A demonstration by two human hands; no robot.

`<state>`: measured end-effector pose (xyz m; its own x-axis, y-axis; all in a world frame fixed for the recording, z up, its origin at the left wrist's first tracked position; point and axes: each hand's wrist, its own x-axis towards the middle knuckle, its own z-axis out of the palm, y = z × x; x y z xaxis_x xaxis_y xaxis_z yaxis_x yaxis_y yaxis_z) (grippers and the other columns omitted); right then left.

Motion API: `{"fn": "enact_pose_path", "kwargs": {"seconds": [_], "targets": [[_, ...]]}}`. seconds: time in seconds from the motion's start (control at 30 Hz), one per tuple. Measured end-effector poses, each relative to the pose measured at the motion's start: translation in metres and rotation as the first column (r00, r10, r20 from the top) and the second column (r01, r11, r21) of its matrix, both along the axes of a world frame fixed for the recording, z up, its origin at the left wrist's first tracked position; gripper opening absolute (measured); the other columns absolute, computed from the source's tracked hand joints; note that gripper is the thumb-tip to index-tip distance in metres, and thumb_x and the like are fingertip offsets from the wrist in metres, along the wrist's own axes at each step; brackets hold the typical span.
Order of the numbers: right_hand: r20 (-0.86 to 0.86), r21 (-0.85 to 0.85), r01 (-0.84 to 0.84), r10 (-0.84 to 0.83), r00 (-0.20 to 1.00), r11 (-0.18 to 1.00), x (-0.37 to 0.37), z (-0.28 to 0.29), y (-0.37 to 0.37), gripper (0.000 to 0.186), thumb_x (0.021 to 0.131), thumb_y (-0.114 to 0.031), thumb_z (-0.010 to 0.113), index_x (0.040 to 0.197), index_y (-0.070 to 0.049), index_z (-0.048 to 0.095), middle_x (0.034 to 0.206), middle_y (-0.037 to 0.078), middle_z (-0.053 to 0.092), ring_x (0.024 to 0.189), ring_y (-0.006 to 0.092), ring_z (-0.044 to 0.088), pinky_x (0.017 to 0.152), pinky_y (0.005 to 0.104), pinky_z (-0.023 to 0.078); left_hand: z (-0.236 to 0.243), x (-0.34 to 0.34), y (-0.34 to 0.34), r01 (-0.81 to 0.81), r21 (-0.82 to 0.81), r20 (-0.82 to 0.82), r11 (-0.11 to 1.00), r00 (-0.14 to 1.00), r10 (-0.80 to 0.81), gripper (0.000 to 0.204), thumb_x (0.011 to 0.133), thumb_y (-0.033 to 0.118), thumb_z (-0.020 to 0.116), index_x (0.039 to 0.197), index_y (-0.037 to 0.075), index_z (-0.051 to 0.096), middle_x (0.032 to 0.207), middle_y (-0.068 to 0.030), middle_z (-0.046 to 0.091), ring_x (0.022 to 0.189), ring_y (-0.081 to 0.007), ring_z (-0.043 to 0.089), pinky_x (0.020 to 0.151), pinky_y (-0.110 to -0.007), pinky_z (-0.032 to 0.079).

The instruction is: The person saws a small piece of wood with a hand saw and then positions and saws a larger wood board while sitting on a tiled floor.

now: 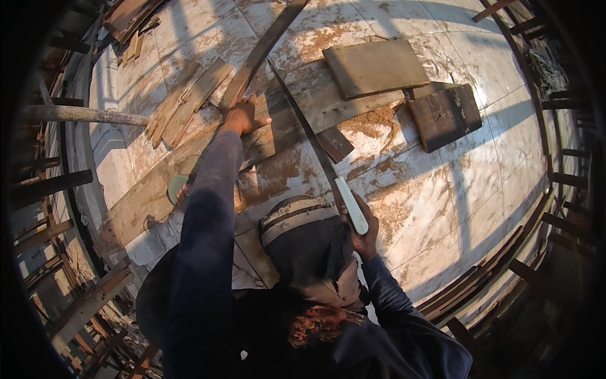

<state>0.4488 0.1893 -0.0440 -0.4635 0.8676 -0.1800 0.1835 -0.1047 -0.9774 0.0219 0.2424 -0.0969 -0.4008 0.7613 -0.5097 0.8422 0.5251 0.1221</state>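
Observation:
My right hand (365, 228) is closed round the white handle of a handsaw (307, 129). Its long dark blade slants up and left, the tip above the boards. My left hand (242, 117) reaches forward onto a wooden plank (260, 140), thumb stretched to the right. Its other fingers are partly hidden and seem to grip the wood. Right beside that hand ends a long narrow wooden strip (265, 47), running away toward the top. A wide weathered board (142, 202) lies beneath, crossing the floor. I cannot tell whether the blade touches wood.
Two thick boards, one pale (375, 68) and one dark (445, 117), lie at the right. Beyond the blade is a small dark offcut (335, 144). Splintered slats (189, 104) and a round pole (85, 114) lie left. Sawdust (372, 129) covers parts of the tiled floor (435, 208).

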Motion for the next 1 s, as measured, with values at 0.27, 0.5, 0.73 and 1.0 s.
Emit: {"fn": "enact_pose_path", "kwargs": {"seconds": [0.27, 0.5, 0.73, 1.0], "targets": [[0.252, 0.242, -0.098, 0.035, 0.967, 0.965, 0.043, 0.045, -0.017, 0.053, 0.081, -0.012, 0.072, 0.13, 0.001, 0.056, 0.117, 0.022, 0.066, 0.104, 0.0312, 0.069, 0.087, 0.0361, 0.053, 0.008, -0.027, 0.021, 0.008, -0.084, 0.135, 0.996, 0.991, 0.004, 0.113, 0.06, 0.067, 0.08, 0.139, -0.006, 0.042, 0.138, -0.0258, 0.05, 0.128, -0.0378, 0.051, 0.106, -0.04, 0.044], [0.321, 0.214, -0.155, 0.08, 0.944, 0.964, 0.029, 0.055, -0.003, 0.054, 0.08, -0.011, 0.071, 0.13, 0.001, 0.056, 0.115, 0.023, 0.067, 0.102, 0.0317, 0.069, 0.085, 0.0364, 0.054, 0.002, -0.032, 0.019, -0.054, -0.048, 0.188, 0.997, 0.98, 0.062, 0.125, 0.051, 0.065, 0.084, 0.142, -0.007, 0.038, 0.139, -0.0275, 0.049, 0.128, -0.0368, 0.051, 0.106, -0.039, 0.043], [0.205, 0.184, -0.165, 0.126, 0.971, 0.969, -0.015, 0.052, 0.023, 0.054, 0.082, -0.007, 0.067, 0.134, 0.0, 0.053, 0.123, 0.02, 0.064, 0.112, 0.0296, 0.065, 0.092, 0.0361, 0.051, 0.048, -0.02, 0.029, 0.038, -0.105, 0.157, 0.994, 0.987, -0.021, 0.106, 0.049, 0.056, 0.087, 0.127, -0.009, 0.055, 0.121, -0.026, 0.063, 0.113, -0.0363, 0.061, 0.096, -0.039, 0.046], [0.125, 0.246, -0.215, 0.189, 0.974, 0.945, -0.042, 0.052, 0.043, 0.055, 0.084, -0.008, 0.067, 0.136, -0.002, 0.051, 0.122, 0.019, 0.065, 0.108, 0.0286, 0.067, 0.089, 0.0345, 0.052, 0.02, -0.041, 0.02, -0.168, -0.015, 0.394, 0.986, 0.905, 0.16, 0.102, 0.056, 0.055, 0.086, 0.125, -0.012, 0.053, 0.124, -0.0284, 0.059, 0.118, -0.0373, 0.057, 0.097, -0.038, 0.043]]}}
